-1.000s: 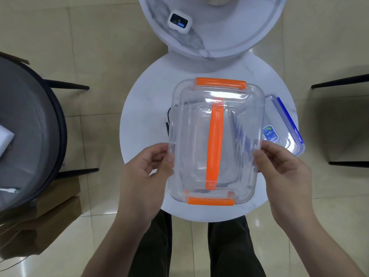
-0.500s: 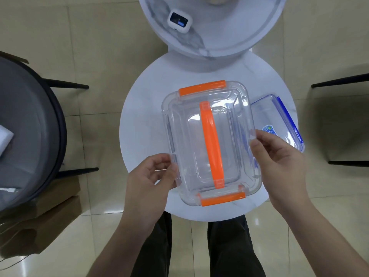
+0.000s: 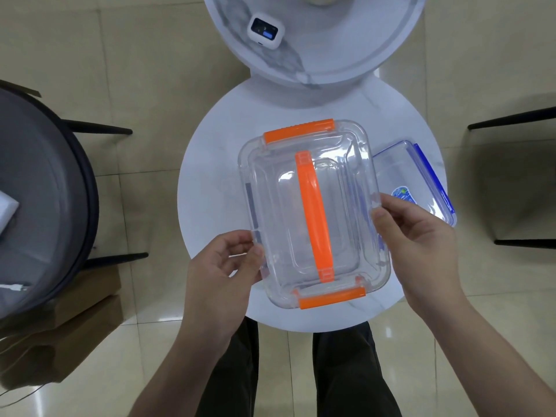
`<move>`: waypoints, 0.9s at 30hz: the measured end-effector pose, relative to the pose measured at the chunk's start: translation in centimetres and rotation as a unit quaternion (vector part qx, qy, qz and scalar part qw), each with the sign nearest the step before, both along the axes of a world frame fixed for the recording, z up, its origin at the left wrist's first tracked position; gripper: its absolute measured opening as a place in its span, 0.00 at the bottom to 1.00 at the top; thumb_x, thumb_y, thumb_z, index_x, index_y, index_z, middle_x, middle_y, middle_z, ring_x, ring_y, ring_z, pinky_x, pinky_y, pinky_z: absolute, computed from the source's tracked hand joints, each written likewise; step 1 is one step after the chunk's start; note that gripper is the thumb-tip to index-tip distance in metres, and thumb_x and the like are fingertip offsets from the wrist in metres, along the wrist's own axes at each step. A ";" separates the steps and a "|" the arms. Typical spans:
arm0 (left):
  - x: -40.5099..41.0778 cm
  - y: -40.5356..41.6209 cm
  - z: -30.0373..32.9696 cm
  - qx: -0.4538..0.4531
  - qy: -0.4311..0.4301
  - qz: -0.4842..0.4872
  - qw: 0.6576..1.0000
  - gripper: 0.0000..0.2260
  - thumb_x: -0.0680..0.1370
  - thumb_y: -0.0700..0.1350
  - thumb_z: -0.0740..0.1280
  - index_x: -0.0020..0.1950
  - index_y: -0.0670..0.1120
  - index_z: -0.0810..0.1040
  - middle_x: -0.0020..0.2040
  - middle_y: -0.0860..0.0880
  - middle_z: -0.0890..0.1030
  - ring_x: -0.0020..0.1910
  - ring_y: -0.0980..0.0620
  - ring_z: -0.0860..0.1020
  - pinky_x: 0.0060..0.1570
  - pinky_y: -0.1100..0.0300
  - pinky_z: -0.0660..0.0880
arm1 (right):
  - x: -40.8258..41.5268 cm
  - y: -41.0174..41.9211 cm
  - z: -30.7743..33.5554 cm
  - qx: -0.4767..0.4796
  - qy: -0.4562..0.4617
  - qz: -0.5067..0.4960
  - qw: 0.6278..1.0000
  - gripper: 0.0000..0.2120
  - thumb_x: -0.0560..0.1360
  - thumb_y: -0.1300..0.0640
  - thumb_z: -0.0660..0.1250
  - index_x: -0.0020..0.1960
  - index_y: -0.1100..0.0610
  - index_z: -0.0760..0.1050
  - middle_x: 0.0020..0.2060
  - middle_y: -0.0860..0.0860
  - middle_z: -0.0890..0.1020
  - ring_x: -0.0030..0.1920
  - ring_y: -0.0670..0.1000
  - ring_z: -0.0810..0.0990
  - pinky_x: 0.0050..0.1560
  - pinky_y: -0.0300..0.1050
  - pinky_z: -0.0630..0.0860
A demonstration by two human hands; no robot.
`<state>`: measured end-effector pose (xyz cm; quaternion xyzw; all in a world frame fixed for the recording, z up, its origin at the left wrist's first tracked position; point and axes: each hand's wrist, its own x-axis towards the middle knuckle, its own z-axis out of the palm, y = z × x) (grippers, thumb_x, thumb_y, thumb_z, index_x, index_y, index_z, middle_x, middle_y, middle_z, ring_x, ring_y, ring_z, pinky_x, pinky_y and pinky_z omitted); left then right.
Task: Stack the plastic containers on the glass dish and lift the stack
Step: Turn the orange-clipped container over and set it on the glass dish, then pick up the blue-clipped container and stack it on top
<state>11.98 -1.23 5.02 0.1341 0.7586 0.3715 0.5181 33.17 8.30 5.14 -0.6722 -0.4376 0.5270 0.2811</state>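
Since a second ago the clear plastic container (image 3: 313, 215) has swung anticlockwise, its near end now angled toward the right, uncovering more of the blue-clipped container (image 3: 421, 176) beside it. From the head camera, it is a rounded rectangular box of glossy see-through plastic with an orange strap handle (image 3: 314, 216) along its lid and orange clips at both short ends. The left hand (image 3: 222, 266) pinches its left rim between thumb and curled fingers (image 3: 240, 239); the right hand (image 3: 421, 236) grips the right rim, thumb on top. It sits over the round white marble-look bench (image 3: 210, 191), possibly resting on something beneath. A blue-and-white sticker (image 3: 404, 195) on the blue-clipped box is too small to read.
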 end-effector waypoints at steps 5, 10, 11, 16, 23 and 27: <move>0.8 0.1 0.6 -0.027 0.087 0.031 0.995 0.06 0.76 0.46 0.73 0.49 0.58 0.82 0.46 0.59 0.86 0.45 0.60 0.85 0.46 0.62 0.78 | 0.7 0.4 -0.1 -0.032 0.004 -0.028 0.999 0.10 0.77 0.58 0.70 0.55 0.46 0.82 0.45 0.40 0.87 0.47 0.41 0.83 0.45 0.30 0.78; 3.1 0.9 2.6 0.030 0.161 0.060 0.985 0.05 0.76 0.46 0.73 0.45 0.57 0.81 0.40 0.57 0.85 0.37 0.60 0.82 0.40 0.63 0.77 | 3.6 1.3 0.0 -0.030 -0.016 -0.081 0.996 0.11 0.77 0.58 0.70 0.59 0.53 0.83 0.49 0.46 0.87 0.45 0.46 0.83 0.52 0.39 0.80; 3.9 1.2 3.2 0.043 0.156 0.054 0.985 0.05 0.76 0.46 0.73 0.44 0.56 0.82 0.38 0.57 0.85 0.35 0.60 0.81 0.38 0.66 0.78 | 4.3 1.4 0.1 -0.024 -0.015 -0.086 0.996 0.11 0.77 0.58 0.70 0.58 0.52 0.83 0.48 0.46 0.87 0.44 0.45 0.83 0.51 0.39 0.80; 9.4 2.9 4.9 0.064 0.111 0.021 0.992 0.04 0.75 0.47 0.72 0.43 0.56 0.82 0.37 0.57 0.85 0.34 0.58 0.82 0.37 0.68 0.79 | 7.5 1.9 0.3 -0.014 -0.011 -0.093 0.995 0.09 0.76 0.60 0.71 0.52 0.48 0.83 0.44 0.45 0.87 0.40 0.43 0.82 0.45 0.35 0.78; 16.4 4.5 4.9 0.067 0.028 0.023 0.997 0.04 0.76 0.45 0.73 0.43 0.54 0.83 0.37 0.53 0.85 0.35 0.56 0.81 0.38 0.65 0.78 | 12.1 2.7 -0.2 -0.021 -0.016 -0.106 0.994 0.09 0.76 0.61 0.71 0.52 0.48 0.83 0.45 0.51 0.86 0.40 0.46 0.81 0.40 0.33 0.77; 19.4 5.2 4.4 0.066 0.027 0.010 0.997 0.05 0.77 0.44 0.72 0.44 0.55 0.83 0.38 0.54 0.85 0.36 0.57 0.81 0.39 0.64 0.79 | 14.2 3.1 -1.0 -0.023 -0.026 -0.114 0.993 0.10 0.75 0.61 0.71 0.54 0.50 0.83 0.44 0.49 0.86 0.40 0.43 0.81 0.39 0.31 0.76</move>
